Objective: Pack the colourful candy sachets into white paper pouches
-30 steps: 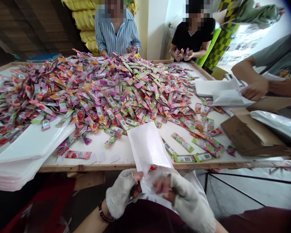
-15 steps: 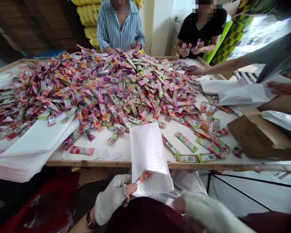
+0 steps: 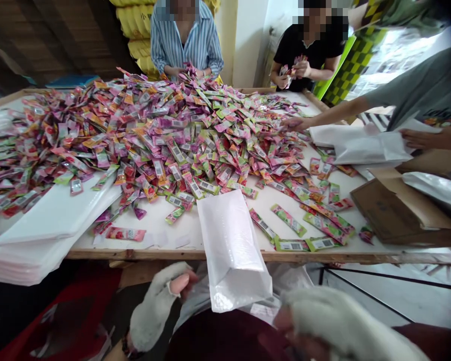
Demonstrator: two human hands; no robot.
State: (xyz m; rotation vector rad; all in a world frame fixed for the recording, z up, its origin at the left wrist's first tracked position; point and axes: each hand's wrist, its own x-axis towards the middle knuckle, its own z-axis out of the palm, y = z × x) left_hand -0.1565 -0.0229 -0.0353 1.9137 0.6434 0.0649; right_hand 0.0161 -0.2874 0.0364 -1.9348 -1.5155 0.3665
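A white bubble mailer (image 3: pixel 233 235) juts over the near edge of the surface (image 3: pixel 135 253) at six o'clock, mouth towards the wearer. At seven, the left hand (image 3: pixel 161 303) has its grip half-curled, apart from it, nothing visible inside; at half past four the right hand (image 3: pixel 326 321) is blurred, so its grip I cannot tell. Heaped stick sachets (image 3: pixel 173 135) centre on ten. A mailer stack (image 3: pixel 41 235) at half past eight and a brown carton (image 3: pixel 391 205) at three flank it. Sachets carry barcodes; their lettering is probably too small to read.
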